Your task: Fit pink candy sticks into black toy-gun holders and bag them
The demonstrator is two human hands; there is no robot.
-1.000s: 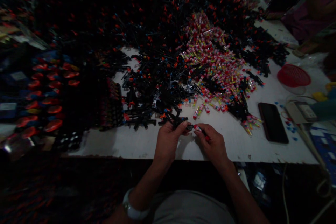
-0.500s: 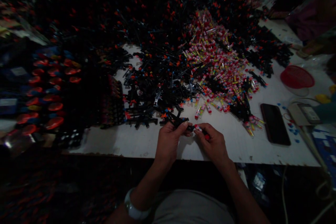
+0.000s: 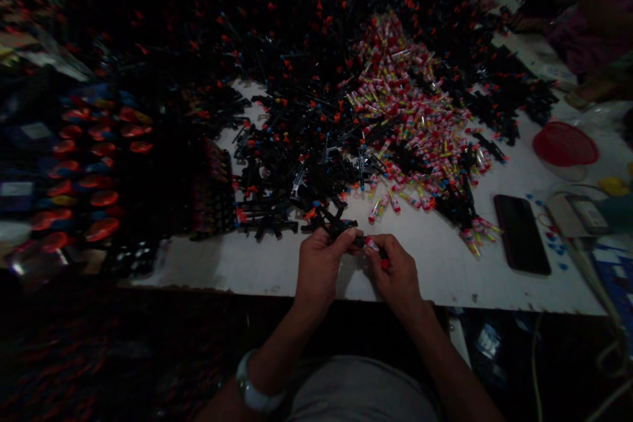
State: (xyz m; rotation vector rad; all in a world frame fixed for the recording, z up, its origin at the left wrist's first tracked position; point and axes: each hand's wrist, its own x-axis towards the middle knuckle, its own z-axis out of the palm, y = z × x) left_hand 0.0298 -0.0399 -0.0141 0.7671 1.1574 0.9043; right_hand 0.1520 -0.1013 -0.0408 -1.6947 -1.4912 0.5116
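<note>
My left hand is closed on a small black toy gun, its thumb pressed along the near end. Close beside it, my right hand pinches a small tube with a red end and a printed pink and white label. The tube meets the toy gun's near end; whether it is joined to it I cannot tell. Just beyond my hands lies a dark heap of black toy guns with orange and blue tips. To its right is a pile of candy-filled tubes with red caps.
A phone lies to the right, near a red mesh basket and a corded device. At left stand dark boxes and rows of orange round pieces. The table's front edge runs below my hands.
My right hand has shifted slightly left, and the tube now sits closer against the toy gun. My left hand keeps its hold. The view has turned very slightly.
</note>
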